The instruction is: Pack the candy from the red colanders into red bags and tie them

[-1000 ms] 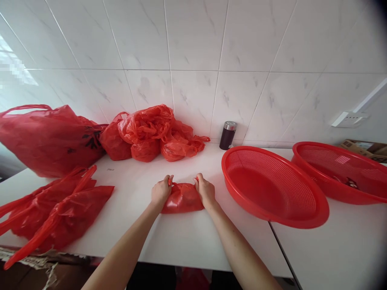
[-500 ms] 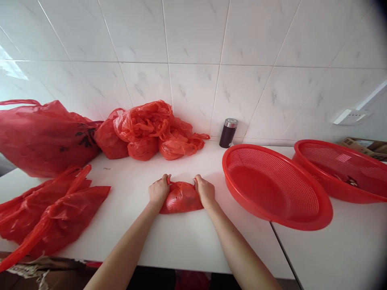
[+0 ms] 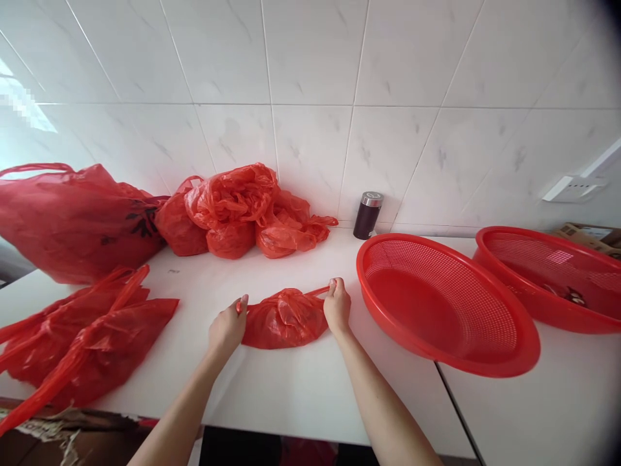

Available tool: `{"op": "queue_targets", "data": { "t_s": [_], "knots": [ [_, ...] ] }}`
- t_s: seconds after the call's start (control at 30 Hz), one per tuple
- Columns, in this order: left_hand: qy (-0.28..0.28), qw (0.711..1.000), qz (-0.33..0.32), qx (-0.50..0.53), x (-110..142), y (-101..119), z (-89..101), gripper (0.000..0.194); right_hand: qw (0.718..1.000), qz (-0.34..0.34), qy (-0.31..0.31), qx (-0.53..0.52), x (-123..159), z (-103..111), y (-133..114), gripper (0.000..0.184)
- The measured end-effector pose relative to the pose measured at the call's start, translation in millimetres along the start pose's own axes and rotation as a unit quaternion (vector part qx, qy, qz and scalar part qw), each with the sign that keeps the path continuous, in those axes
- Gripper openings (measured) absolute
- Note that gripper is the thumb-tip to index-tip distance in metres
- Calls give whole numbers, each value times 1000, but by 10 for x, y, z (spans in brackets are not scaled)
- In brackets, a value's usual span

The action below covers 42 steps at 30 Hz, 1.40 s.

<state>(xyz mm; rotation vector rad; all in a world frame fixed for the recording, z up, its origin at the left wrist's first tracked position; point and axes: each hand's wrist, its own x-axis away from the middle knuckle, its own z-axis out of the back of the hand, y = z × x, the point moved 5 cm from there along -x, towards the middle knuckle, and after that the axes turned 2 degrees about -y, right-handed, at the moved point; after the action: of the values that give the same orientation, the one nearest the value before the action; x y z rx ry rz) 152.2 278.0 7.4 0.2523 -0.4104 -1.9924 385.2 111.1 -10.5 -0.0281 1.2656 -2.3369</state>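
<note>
A small red plastic bag (image 3: 286, 320) lies on the white table, bunched at the top around contents I cannot make out. My left hand (image 3: 228, 328) is closed on one of its handles at the left. On the other side my right hand (image 3: 337, 304) pinches the second handle, which stretches taut up and away from the bunched middle. Close to my right hand stands a red perforated plastic basin (image 3: 417, 310), with nothing seen inside it.
Filled red bags (image 3: 228, 207) line the tiled wall, with a large one (image 3: 72, 220) at far left. Flatter red bags (image 3: 97, 343) lie at the left front. A dark thermos (image 3: 369, 215) stands by the wall. Another red basin (image 3: 533, 304), holding small dark items, sits at right.
Both hands have moved apart, left hand leftward and nearer, right hand slightly rightward. The bag's handles are pulled outward and its top has gathered into a bunch.
</note>
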Motion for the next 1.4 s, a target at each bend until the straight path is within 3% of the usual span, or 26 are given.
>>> {"op": "queue_targets", "data": {
  "t_s": [0.1, 0.17, 0.27, 0.33, 0.43, 0.57, 0.63, 0.73, 0.83, 0.97, 1.1, 1.2, 1.27, 1.33, 1.4],
  "knots": [
    [-17, 999, -16, 45, 9, -15, 58, 58, 999, -2, 4, -52, -15, 28, 26, 30],
    [2, 998, -32, 61, -20, 48, 184, 50, 997, 1, 2, -81, -14, 42, 35, 32],
    [69, 992, -79, 66, -21, 304, 439, 35, 993, 7, -1, -114, -1, 56, 34, 35],
    [73, 984, -151, 64, 38, 590, 504, 31, 991, 14, -4, -131, 6, 65, 27, 37],
    [-19, 965, -259, 47, 166, 1010, 331, 22, 988, 19, -8, -150, 9, 86, 29, 39],
    [-131, 959, -251, 11, 202, 1182, 59, 19, 985, 12, -11, -172, 9, 120, 59, 41],
    [-157, 961, -227, 20, 201, 1143, 118, 16, 983, 5, -20, -181, 10, 119, 76, 43],
    [-165, 961, -204, 82, 307, 1010, 476, 15, 982, -8, -32, -185, 11, 103, 103, 42],
    [-169, 955, -171, 172, 535, 762, 931, 28, 984, -17, -41, -175, 6, 87, 119, 37],
    [-168, 945, -97, 264, 786, 260, 1471, 37, 987, 2, -64, -149, -2, 90, 89, 33],
    [-60, 916, 27, 395, 964, -395, 2145, 46, 987, 43, -104, -114, 148, 57, -38, 33],
    [30, 903, 128, 410, 1209, -1002, 2619, 57, 972, 107, -187, -97, 548, -96, -334, 30],
    [96, 892, 199, 395, 1407, -1472, 2848, 67, 934, 189, -288, -94, 988, -256, -676, 25],
    [149, 877, 260, 375, 1587, -1956, 2974, 70, 851, 317, -409, -86, 1542, -419, -1112, 22],
    [172, 858, 309, 373, 1721, -2416, 2985, 67, 761, 428, -484, -64, 2063, -561, -1534, 40]
  ]
}}
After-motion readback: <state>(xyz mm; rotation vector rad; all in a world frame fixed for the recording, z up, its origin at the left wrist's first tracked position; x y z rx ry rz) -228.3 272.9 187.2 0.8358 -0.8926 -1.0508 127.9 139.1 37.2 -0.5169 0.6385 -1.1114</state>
